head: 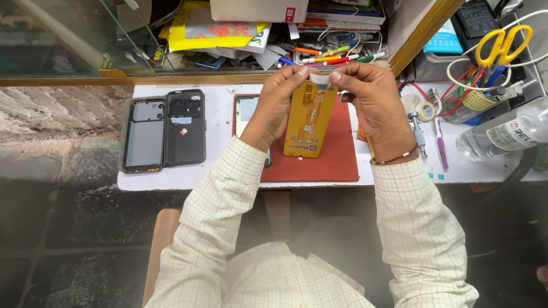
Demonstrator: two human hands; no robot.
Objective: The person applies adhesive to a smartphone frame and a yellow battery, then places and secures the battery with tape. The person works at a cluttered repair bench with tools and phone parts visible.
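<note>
Upright above the red mat point(331, 162), a yellow panel point(309, 122) is held between both hands, its top edge pinched from either side. The left hand point(275, 105) is closed on the upper left corner, thumb and forefinger meeting at a white tab point(318, 75) on the panel's top. The right hand point(371, 100) is closed on the upper right corner, its fingertips on the same tab. A flat cable strip is seen running down the panel's middle. The mat lies on a white table point(171, 174), and a phone point(246, 114) is partly hidden under the left wrist at the mat's left edge. Further left, a phone frame point(141, 136) and a dark back cover point(185, 126) lie side by side, touching. To the right of the hands, a roll of tape point(424, 110), a purple toothbrush point(442, 145) and a clear bottle point(502, 134) are seen on the table. Yellow scissors point(502, 44) stand in a container behind them. Pens point(331, 57) and papers are piled on the shelf behind the hands.
</note>
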